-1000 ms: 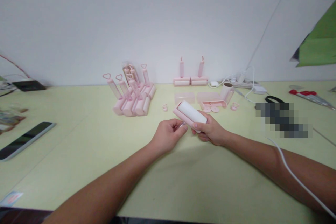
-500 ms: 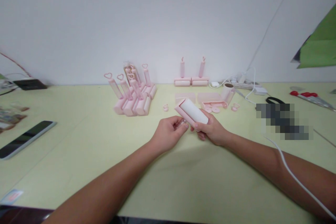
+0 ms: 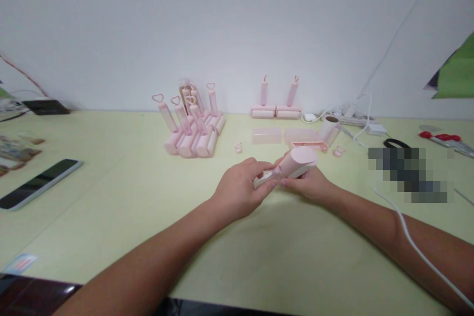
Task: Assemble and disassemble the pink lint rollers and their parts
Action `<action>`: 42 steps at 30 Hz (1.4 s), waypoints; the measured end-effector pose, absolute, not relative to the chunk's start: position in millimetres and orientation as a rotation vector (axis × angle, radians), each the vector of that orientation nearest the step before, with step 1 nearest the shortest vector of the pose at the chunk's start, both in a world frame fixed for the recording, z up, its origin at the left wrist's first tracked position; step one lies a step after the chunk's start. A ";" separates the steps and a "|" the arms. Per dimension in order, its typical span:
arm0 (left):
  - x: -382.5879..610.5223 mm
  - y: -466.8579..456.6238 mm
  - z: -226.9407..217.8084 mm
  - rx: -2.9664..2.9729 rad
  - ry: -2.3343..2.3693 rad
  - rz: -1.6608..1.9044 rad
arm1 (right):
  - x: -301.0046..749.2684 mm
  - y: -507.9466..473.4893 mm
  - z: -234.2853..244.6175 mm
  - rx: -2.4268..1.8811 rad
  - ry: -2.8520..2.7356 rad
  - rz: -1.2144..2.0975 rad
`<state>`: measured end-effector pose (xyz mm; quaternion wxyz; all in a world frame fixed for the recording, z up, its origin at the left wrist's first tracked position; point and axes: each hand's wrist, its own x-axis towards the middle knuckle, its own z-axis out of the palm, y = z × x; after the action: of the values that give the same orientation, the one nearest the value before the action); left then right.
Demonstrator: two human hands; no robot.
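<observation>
Both hands meet over the pale yellow-green table [image 3: 111,197], a little above its middle. My right hand [image 3: 309,183] grips a pink lint roller head with a white roll [image 3: 298,162], its round pink end turned toward the camera. My left hand [image 3: 240,188] has its fingers closed on the near end of the same piece. Whether the left fingers also pinch a small part is hidden.
Several pink heart-handled rollers [image 3: 192,131] lie grouped behind, two upright ones [image 3: 276,108] stand by the wall, loose pink covers and caps [image 3: 289,138] sit near them. A phone [image 3: 39,183] lies left; cables, a power strip [image 3: 355,118] and red scissors [image 3: 442,139] right.
The roller has been turned, so its pink round end faces the camera instead of the white roll's side. My left hand moved from beside it onto its near end. The view shifted slightly.
</observation>
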<state>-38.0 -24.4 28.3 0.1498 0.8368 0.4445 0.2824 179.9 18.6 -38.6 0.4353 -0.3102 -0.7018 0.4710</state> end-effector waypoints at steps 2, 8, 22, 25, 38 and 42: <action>-37.3 -27.3 29.5 2.434 1.272 0.792 | 181.0 18.8 -37.8 -0.684 -1.730 1.249; -35.8 -30.7 29.1 2.529 1.241 0.750 | 179.7 15.2 -33.3 -0.623 -1.685 1.277; -37.9 -30.6 30.1 2.576 1.212 0.617 | 182.4 13.9 -35.5 -0.698 -1.817 1.217; -38.4 -30.0 29.7 2.586 1.199 0.579 | 182.7 11.9 -33.4 -0.729 -1.848 1.247; -42.6 -25.8 31.6 2.562 1.039 0.538 | 181.6 4.8 -32.1 -0.711 -1.756 1.603; -44.1 -24.9 30.2 2.583 1.033 0.484 | 179.3 3.0 -29.5 -0.706 -1.787 1.562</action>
<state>-44.1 -24.9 30.2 0.1585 0.9032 0.3613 0.1692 179.3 3.0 -29.5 0.3264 -0.2693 -0.6822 0.5963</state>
